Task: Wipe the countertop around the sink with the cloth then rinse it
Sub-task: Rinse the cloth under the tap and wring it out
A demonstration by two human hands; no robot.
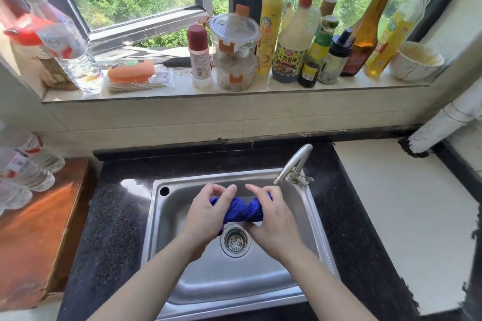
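Observation:
A blue cloth, rolled and twisted into a thick rope, is held over the steel sink. My left hand grips its left end and my right hand grips its right end, both with fingers curled round it. The cloth hangs just above the round drain strainer. The steel tap stands at the sink's back right corner, its spout pointing down-left near my right hand. No water stream shows. Black speckled countertop surrounds the sink.
A wooden board and plastic water bottles lie to the left. A white counter and white pipe are on the right. The window sill above carries several sauce bottles, a lidded jar, an orange sponge and a bowl.

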